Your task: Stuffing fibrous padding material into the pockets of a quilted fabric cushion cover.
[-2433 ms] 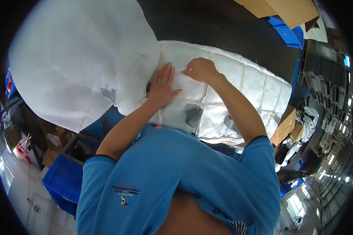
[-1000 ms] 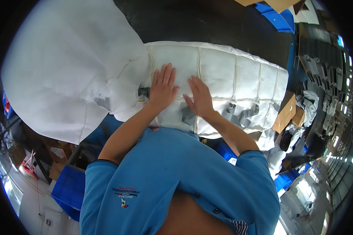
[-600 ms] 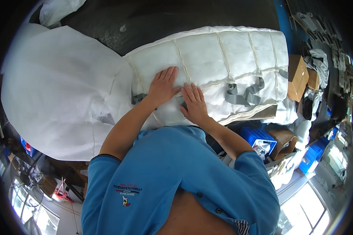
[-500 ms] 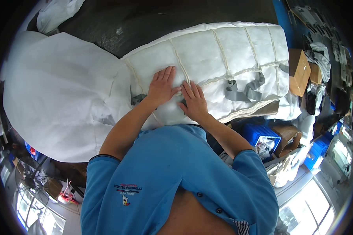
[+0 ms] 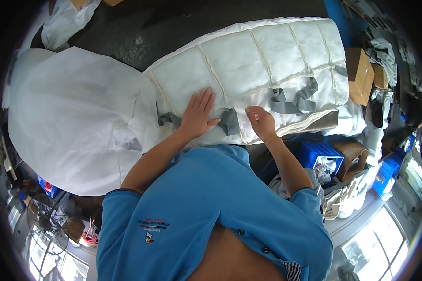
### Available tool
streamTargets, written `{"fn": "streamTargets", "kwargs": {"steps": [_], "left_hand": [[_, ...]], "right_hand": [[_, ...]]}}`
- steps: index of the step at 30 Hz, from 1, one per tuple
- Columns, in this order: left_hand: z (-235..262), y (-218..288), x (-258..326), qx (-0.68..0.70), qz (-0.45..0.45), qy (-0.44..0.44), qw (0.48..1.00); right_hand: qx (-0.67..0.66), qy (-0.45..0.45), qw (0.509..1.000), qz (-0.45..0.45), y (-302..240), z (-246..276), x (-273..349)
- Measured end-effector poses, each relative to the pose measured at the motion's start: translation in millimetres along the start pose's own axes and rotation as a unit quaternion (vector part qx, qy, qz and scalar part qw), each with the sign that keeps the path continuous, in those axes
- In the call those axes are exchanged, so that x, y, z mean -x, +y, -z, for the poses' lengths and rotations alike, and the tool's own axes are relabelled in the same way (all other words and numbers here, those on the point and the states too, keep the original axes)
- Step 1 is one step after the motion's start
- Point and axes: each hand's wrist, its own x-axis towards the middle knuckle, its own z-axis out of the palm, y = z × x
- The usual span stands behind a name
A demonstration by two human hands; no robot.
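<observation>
The left hand [image 5: 198, 116] lies flat on the white cover [image 5: 239, 56]; the right hand [image 5: 261, 122] half-curls, its grip unclear. A grey strap [image 5: 229, 122] sits between them.

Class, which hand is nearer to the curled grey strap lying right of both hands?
Right. The right hand is just left of the curled grey strap and slightly lower in view, not touching; the left hand lies farther left, on the quilted white fabric.
</observation>
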Motion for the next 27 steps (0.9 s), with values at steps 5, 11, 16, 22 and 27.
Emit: {"fn": "streamTargets", "kwargs": {"steps": [5,11,16,22,27], "left_hand": [[0.3,0.2,-1.3,-0.009,-0.016,0.003,1.000],[-2.2,-12.8,78.7,-0.039,0.139,0.024,0.989],[-14.7,-20.7,68.9,-0.034,0.142,0.070,0.987],[-36.7,-31.3,27.1,-0.014,0.113,0.132,0.985],[-2.7,-21.3,-36.4,-0.048,0.104,0.119,0.986]], "right_hand": [[0.098,0.190,0.969,0.125,70.0,17.0,5.3],[0.107,0.352,0.906,-0.208,151.7,52.5,3.9],[0.191,0.181,0.942,-0.210,100.5,26.1,6.7],[0.247,0.193,0.934,-0.172,164.2,43.9,-32.3],[0.281,0.215,0.928,-0.119,185.0,111.2,-63.5]]}}
